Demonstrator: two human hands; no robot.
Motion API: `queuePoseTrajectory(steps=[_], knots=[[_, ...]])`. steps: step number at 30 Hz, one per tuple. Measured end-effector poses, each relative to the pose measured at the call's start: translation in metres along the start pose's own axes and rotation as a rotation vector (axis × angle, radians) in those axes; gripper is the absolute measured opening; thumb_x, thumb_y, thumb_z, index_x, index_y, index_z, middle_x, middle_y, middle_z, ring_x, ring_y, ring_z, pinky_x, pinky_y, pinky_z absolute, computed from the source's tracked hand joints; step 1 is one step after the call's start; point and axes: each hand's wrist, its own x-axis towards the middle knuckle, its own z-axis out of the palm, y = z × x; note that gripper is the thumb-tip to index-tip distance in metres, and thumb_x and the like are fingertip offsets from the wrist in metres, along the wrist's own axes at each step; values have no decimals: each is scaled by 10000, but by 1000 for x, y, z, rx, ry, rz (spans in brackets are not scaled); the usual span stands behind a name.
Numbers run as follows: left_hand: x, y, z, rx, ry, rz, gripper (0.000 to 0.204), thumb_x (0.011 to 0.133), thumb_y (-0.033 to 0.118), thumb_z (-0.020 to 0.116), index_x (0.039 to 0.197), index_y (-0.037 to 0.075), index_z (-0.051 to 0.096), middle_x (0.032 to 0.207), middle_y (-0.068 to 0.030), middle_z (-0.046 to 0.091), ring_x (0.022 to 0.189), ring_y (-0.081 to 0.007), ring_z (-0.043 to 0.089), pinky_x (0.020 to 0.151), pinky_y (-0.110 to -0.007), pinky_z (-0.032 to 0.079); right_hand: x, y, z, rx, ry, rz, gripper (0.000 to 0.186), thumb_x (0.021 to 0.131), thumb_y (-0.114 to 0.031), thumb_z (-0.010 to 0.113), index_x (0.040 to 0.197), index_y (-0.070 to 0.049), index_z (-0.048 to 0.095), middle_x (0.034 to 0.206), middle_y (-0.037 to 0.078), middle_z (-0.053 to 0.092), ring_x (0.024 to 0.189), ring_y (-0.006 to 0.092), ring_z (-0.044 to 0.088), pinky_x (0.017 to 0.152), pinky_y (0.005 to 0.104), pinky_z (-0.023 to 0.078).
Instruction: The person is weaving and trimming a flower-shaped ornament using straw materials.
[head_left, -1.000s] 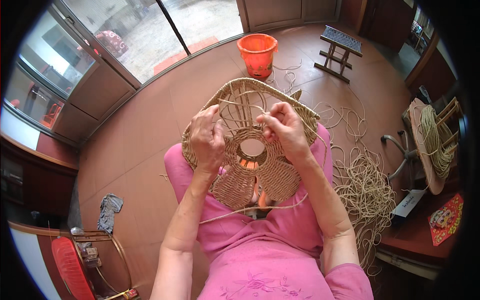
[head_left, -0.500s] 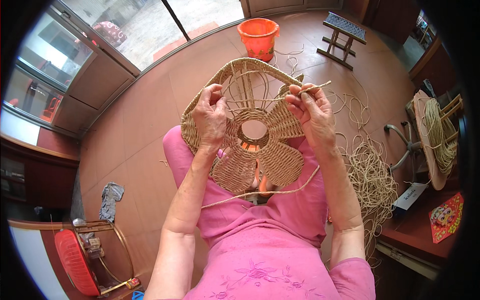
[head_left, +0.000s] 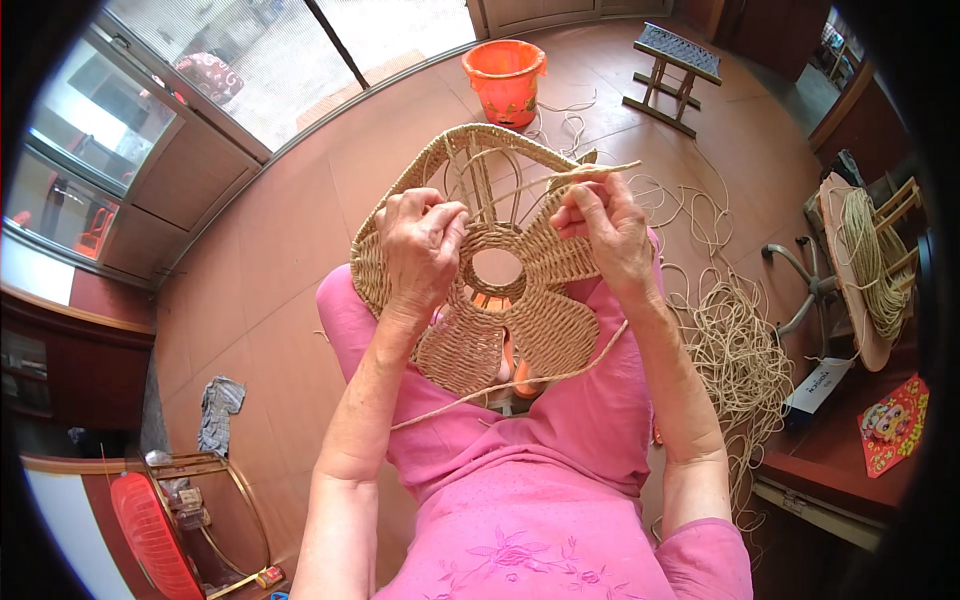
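A flower-shaped panel of tan woven cord with a round hole in its middle stands over my lap. My left hand is closed in front of its left side, thumb and forefinger pinched where a strand meets the bare upright spokes. To the right, my right hand has curled fingers at the same cord, whose free end pokes out past the knuckles. Its exact hold is partly hidden. Another cord length lies loosely across my lap below the petals.
A large tangle of cord spreads over the floor at the right. An orange bucket and a small folding stool stand ahead. A coil of cord hangs at far right; a red fan is lower left.
My left hand has moved right, toward the spokes. The right hand has shifted slightly left and down, and the strand between them now slants upward to the right.
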Motion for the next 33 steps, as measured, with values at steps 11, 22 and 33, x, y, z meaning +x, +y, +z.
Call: queuePoseTrajectory(steps=[11, 22, 33], knots=[[-9, -14, 0, -153, -29, -79, 194, 754, 37, 765, 941, 81, 739, 938, -60, 682, 912, -226, 617, 809, -364, 501, 1, 7, 47, -826, -162, -407, 120, 923, -173, 630, 956, -67, 676, 914, 119, 696, 854, 309, 689, 751, 413, 549], [8, -2, 2, 49, -220, 53, 85, 803, 174, 732, 832, 94, 731, 953, -71, 575, 955, -252, 548, 854, -395, 423, -5, 13, 37, -851, -128, -440, 116, 916, -186, 646, 950, -80, 681, 909, 97, 693, 828, 292, 693, 720, 405, 548], [-4, -28, 2, -1245, -2, -542, 119, 984, 147, 600, 1012, 42, 648, 1097, -32, 630, 1014, -109, 553, 954, -261, 411, -9, 15, 33, -763, -125, -432, 113, 908, -184, 661, 984, -103, 684, 945, 64, 700, 851, 275, 696, 734, 389, 542]])
